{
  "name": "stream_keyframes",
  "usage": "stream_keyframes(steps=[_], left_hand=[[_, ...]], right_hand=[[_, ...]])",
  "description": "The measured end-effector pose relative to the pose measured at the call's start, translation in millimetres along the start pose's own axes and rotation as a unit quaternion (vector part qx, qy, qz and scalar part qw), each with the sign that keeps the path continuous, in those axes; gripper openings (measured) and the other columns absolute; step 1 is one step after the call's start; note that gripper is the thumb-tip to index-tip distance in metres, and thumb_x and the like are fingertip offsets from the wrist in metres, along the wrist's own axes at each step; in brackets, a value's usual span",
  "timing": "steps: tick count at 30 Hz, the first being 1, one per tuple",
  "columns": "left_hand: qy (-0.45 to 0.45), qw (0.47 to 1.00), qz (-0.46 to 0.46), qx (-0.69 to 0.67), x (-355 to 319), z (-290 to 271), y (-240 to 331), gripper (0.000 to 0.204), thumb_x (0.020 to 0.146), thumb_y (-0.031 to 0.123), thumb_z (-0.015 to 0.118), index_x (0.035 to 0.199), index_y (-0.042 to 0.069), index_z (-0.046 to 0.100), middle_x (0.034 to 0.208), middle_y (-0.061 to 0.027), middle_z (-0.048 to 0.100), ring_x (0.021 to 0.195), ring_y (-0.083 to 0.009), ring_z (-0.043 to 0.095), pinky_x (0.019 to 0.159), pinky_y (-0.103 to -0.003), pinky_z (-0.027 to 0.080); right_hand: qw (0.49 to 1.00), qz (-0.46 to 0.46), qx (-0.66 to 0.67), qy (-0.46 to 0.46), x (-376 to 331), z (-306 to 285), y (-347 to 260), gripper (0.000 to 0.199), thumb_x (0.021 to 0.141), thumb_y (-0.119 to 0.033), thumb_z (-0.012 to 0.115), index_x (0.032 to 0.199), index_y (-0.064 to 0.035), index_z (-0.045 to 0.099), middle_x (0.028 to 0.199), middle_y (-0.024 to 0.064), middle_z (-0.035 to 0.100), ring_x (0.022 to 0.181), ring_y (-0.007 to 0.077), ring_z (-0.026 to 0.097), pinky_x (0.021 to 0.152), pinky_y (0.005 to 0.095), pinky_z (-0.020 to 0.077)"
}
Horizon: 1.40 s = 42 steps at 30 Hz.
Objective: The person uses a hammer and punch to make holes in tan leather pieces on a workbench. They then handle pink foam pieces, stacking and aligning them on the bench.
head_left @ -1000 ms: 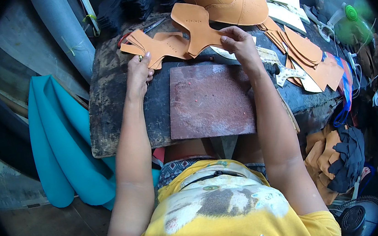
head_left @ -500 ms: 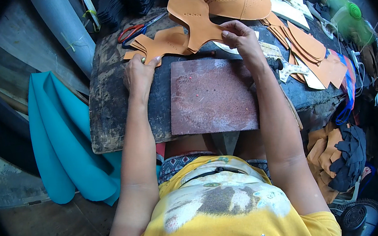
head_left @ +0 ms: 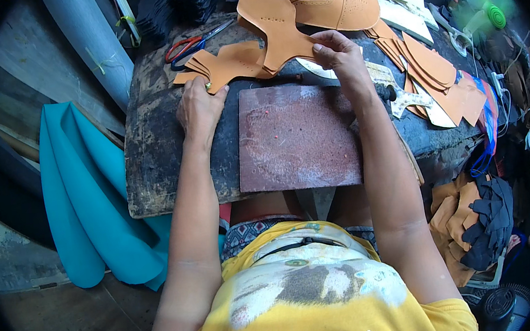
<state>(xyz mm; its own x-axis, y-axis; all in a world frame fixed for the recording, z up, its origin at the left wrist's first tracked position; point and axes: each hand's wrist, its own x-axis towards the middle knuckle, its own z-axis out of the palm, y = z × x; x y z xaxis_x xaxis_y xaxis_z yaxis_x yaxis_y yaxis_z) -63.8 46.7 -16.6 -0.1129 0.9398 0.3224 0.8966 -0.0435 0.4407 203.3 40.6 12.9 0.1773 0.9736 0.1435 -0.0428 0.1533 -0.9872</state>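
Tan leather piece [head_left: 277,32] is lying on the counter [head_left: 153,145] beyond the red cutting slab [head_left: 297,137]; I'm pinching its edge with right hand [head_left: 343,59] fingers, left hand [head_left: 199,104] curled, pinning the stacked cutouts [head_left: 228,64]; lifting slowly seems best.

A dark, worn counter [head_left: 162,170] stands on a dusty grey floor [head_left: 69,328]; teal cloth [head_left: 88,203] hangs off its left edge, daylight falling across everything.

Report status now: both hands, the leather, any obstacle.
Left hand on leather stack. Right hand pinching top leather piece. Scissors beside stack, not blocking.
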Motion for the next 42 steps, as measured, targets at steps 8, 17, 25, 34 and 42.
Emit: stream_keyframes(steps=[8,17,25,34,42], left_hand=[[0.005,0.999,-0.030,-0.027,0,0,5,0.052,0.078,0.047,0.075,0.100,0.001,0.067,0.108,-0.0182,0.066,0.097,-0.0346,0.064,0.083,-0.042,0.050],[0.006,0.978,-0.129,-0.166,15,6,-18,0.040,0.082,0.032,0.073,0.103,-0.001,0.067,0.098,-0.0192,0.070,0.088,-0.0327,0.068,0.079,-0.039,0.052],[0.075,0.877,-0.214,-0.423,22,14,-40,0.036,0.087,0.010,0.067,0.117,-0.007,0.058,0.082,-0.0098,0.066,0.052,-0.0080,0.051,0.040,-0.023,0.036],[-0.071,0.767,-0.210,-0.602,22,1,-24,0.015,0.089,0.009,0.066,0.097,0.001,0.057,0.080,-0.0035,0.059,0.047,-0.0028,0.041,0.037,-0.017,0.027],[-0.149,0.778,-0.143,-0.593,24,5,-24,0.018,0.089,0.016,0.069,0.100,0.006,0.059,0.074,0.0033,0.057,0.047,-0.0006,0.041,0.037,-0.015,0.028]], right_hand=[[0.999,0.017,0.015,-0.037,2,-5,3,0.019,0.091,-0.009,0.065,0.109,-0.0017,0.065,0.082,-0.0011,0.061,0.068,0.0063,0.050,0.064,0.0211,0.0407],[0.984,0.053,0.134,-0.107,23,28,-8,0.021,0.094,-0.008,0.061,0.114,-0.0013,0.060,0.095,0.0022,0.064,0.080,0.0088,0.061,0.072,0.0235,0.0481],[0.956,0.012,-0.255,-0.146,39,67,21,0.039,0.087,-0.026,0.069,0.116,0.0002,0.066,0.099,0.0143,0.070,0.088,0.0248,0.066,0.083,0.0336,0.0508],[0.840,-0.012,-0.535,-0.090,32,72,36,0.071,0.077,-0.053,0.073,0.123,-0.0001,0.061,0.121,0.0207,0.060,0.119,0.0361,0.051,0.098,0.0498,0.0392],[0.898,-0.029,-0.417,-0.135,24,68,29,0.070,0.076,-0.038,0.078,0.124,-0.0016,0.045,0.118,0.0224,0.061,0.120,0.0345,0.053,0.099,0.0517,0.0368]])
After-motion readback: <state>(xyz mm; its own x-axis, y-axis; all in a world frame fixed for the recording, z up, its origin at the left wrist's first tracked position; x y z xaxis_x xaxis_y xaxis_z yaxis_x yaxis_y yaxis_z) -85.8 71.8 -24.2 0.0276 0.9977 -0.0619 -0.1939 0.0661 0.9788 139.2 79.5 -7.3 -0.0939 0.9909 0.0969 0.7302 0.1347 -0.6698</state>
